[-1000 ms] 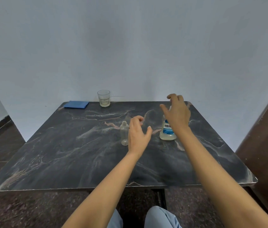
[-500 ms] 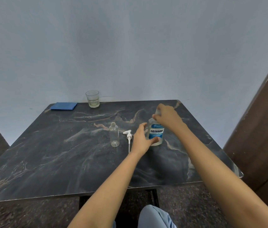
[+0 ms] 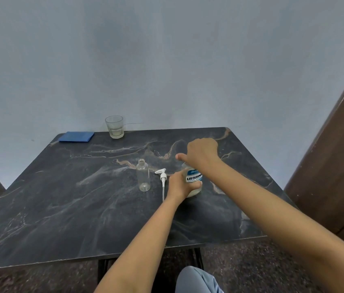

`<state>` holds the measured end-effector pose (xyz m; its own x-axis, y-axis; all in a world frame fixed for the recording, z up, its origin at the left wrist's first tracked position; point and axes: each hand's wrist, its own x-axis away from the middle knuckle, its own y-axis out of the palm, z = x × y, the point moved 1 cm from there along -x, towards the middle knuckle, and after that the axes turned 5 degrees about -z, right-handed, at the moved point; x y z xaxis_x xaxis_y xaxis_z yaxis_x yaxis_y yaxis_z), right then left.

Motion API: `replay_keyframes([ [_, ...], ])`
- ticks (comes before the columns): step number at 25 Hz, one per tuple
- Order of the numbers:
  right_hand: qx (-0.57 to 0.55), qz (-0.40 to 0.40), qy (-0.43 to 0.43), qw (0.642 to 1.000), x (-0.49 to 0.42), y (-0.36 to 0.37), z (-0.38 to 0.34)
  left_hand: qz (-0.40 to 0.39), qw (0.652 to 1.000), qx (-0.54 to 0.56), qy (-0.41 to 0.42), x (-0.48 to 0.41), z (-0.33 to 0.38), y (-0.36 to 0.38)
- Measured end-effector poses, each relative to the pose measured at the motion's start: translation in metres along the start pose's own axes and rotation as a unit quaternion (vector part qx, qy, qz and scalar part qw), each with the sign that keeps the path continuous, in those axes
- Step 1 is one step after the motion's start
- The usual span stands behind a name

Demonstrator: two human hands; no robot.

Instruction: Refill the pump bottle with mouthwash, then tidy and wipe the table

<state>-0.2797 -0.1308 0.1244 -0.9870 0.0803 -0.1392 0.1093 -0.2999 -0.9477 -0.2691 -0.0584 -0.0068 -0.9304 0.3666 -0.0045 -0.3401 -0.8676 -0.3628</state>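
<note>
Left hand (image 3: 179, 185) grips mouthwash bottle (image 3: 194, 179); right hand (image 3: 202, 153) covers its top.

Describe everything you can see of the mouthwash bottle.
The clear plastic mouthwash bottle with a blue-and-white Listerine Cool Mint label stands roughly upright on the dark marble-look table, holding pale liquid. The left hand grips its body; the right hand curls over its top, hiding the neck.

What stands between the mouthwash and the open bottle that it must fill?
Only the pump lies flat on the table between mouthwash and bottle; being low, it should not block pouring.
</note>
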Motion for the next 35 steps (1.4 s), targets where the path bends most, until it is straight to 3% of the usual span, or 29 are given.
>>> replay_keyframes([
  [6, -0.040, 0.115, -0.146, 0.982, -0.002, 0.017, 0.024, -0.095, 0.995, 0.039, 0.014, -0.011, -0.012, -0.010],
  [9, -0.028, 0.114, -0.256, 0.959, -0.006, 0.017, 0.034, -0.135, 0.990, 0.040, 0.025, -0.016, -0.014, -0.014],
  [12, -0.002, 0.087, -0.335, 0.938, -0.015, 0.007, 0.039, -0.126, 0.991, 0.047, 0.024, -0.017, -0.017, -0.012],
  [14, 0.015, 0.054, -0.320, 0.946, -0.015, -0.002, 0.037, -0.104, 0.993, 0.050, 0.018, -0.016, -0.018, -0.011],
  [19, 0.058, 0.024, -0.096, 0.993, -0.002, 0.002, 0.010, -0.102, 0.992, 0.071, 0.014, -0.012, -0.019, -0.006],
  [22, 0.027, 0.055, -0.042, 0.997, 0.001, 0.007, -0.002, -0.095, 0.993, 0.066, 0.004, -0.013, -0.019, -0.005],
  [25, -0.009, 0.110, -0.075, 0.991, 0.002, 0.013, 0.009, -0.116, 0.988, 0.099, 0.023, -0.015, -0.022, -0.010],
  [30, -0.029, 0.128, -0.171, 0.976, -0.004, 0.017, 0.025, -0.143, 0.983, 0.107, 0.029, -0.016, -0.024, -0.010],
  [35, -0.068, 0.155, -0.361, 0.917, -0.003, 0.013, 0.034, -0.212, 0.972, 0.097, 0.027, -0.020, -0.026, -0.018],
])
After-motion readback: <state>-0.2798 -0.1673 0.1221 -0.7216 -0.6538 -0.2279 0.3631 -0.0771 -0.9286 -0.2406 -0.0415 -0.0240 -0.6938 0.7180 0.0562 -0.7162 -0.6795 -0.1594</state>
